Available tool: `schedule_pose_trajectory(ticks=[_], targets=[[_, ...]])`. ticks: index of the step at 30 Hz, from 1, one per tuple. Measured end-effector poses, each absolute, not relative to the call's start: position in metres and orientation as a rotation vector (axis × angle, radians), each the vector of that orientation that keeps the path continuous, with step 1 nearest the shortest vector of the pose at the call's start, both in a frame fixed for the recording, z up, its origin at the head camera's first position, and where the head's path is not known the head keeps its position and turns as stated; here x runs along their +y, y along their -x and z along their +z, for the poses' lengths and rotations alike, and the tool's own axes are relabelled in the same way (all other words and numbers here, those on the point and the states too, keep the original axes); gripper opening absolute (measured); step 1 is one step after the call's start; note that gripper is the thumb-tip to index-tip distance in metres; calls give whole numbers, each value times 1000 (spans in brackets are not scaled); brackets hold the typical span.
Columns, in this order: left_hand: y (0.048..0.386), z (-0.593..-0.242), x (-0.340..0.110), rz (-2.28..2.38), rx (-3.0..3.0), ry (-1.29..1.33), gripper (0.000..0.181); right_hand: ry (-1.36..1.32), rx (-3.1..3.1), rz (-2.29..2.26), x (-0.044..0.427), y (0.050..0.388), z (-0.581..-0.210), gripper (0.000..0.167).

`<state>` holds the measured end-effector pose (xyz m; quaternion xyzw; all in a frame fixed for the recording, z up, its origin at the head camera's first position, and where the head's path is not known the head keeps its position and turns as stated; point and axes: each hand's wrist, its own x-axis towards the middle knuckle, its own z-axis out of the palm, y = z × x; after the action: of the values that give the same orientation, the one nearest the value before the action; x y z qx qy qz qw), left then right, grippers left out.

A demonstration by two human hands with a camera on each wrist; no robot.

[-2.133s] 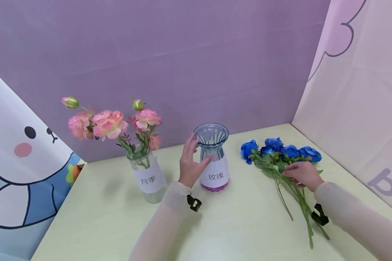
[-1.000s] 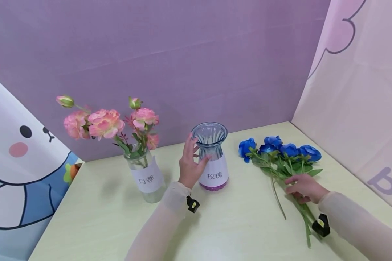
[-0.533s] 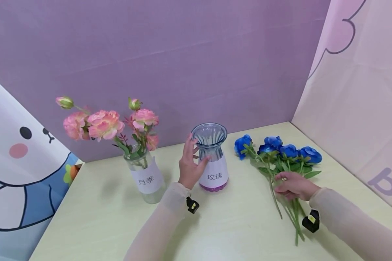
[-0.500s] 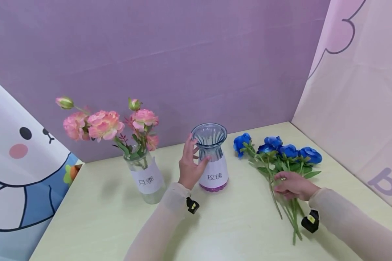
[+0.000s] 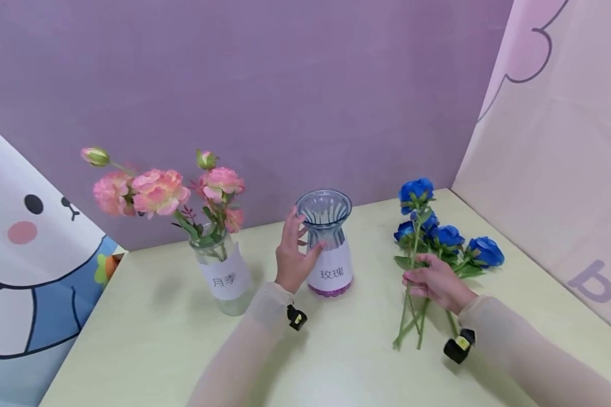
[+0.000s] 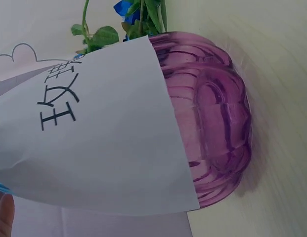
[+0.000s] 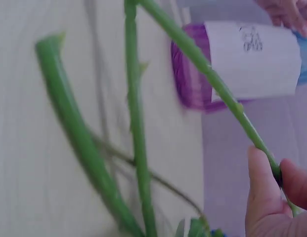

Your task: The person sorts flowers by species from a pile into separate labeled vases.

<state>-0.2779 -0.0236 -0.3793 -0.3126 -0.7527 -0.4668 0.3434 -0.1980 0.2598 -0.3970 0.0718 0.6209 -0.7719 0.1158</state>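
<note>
My left hand (image 5: 294, 260) holds the neck of a glass vase (image 5: 327, 234), thumb in front and fingers along its left side. The vase stands upright, blue above and purple at the base, wrapped in a white label (image 6: 109, 133); no flower is in it. My right hand (image 5: 438, 285) pinches the stem (image 7: 227, 98) of one blue rose (image 5: 416, 192) between thumb and finger, its bloom raised. Behind and beside that hand, several more blue roses (image 5: 447, 234) lie in a bunch on the table. The right wrist view shows other thorny stems (image 7: 136, 118) below.
A clear glass jar (image 5: 229, 282) with a white label stands left of the vase, bearing pink flowers (image 5: 160, 192) that lean left. A purple backdrop (image 5: 285, 102) rises behind the pale table (image 5: 147, 350). A printed cloth (image 5: 555, 169) hangs at the right.
My right hand has moved left and lifted one blue rose's bloom from the bunch, so it now stands upright above the others. The left hand has stayed on the vase.
</note>
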Motion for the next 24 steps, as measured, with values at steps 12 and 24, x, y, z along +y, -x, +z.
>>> schedule_pose_trajectory(ticks=[12, 24], targets=[[278, -378, -17, -1200, -1931, 843, 60, -211, 1869, -2396, 243, 196, -393, 33], [284, -376, -26, -1155, -1912, 876, 59, -322, 1945, -2559, 231, 214, -378, 20]])
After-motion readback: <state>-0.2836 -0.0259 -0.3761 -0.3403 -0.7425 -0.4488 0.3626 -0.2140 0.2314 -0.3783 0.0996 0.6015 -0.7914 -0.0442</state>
